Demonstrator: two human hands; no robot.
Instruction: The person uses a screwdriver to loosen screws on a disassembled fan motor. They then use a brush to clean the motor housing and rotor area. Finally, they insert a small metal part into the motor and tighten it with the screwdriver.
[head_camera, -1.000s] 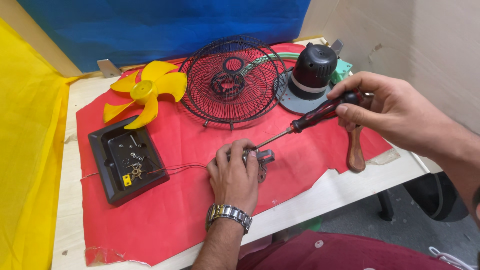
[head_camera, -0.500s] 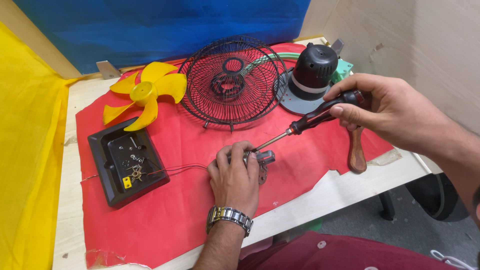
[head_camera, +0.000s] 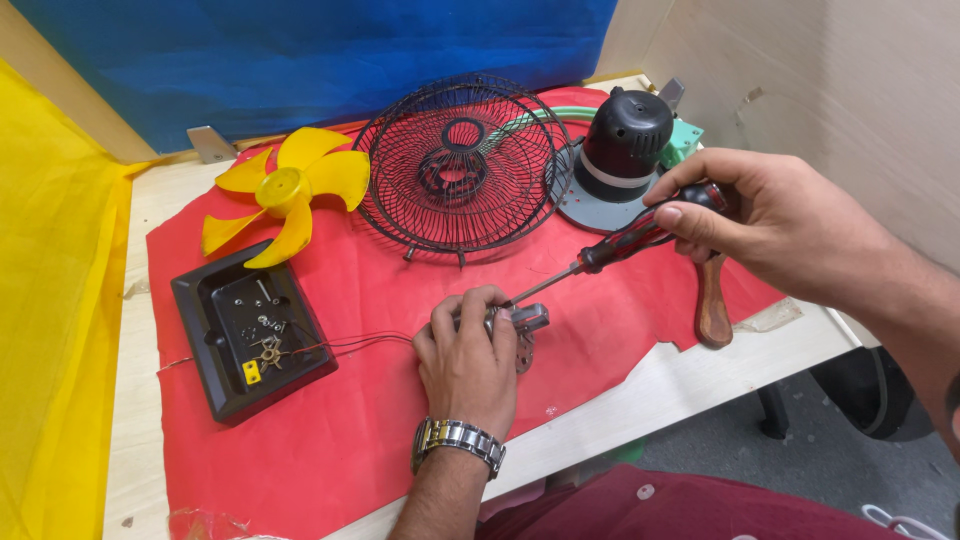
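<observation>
My left hand (head_camera: 468, 360), with a metal watch on the wrist, presses down on a small grey metal part (head_camera: 528, 322) lying on the red cloth (head_camera: 350, 440). Thin red wires run from that part to a black plastic base (head_camera: 250, 340) on the left. My right hand (head_camera: 770, 220) grips a red-and-black-handled screwdriver (head_camera: 610, 248). Its tip meets the grey part just beside my left fingers.
A yellow fan blade (head_camera: 283, 196) lies at the back left, a black wire fan guard (head_camera: 462, 165) in the middle, and a black fan motor (head_camera: 622, 135) on a grey disc at the back right. A brown wooden handle (head_camera: 713, 305) lies near the table's (head_camera: 700, 365) right edge.
My right hand and the screwdriver handle have shifted slightly. My left hand stays on the grey part.
</observation>
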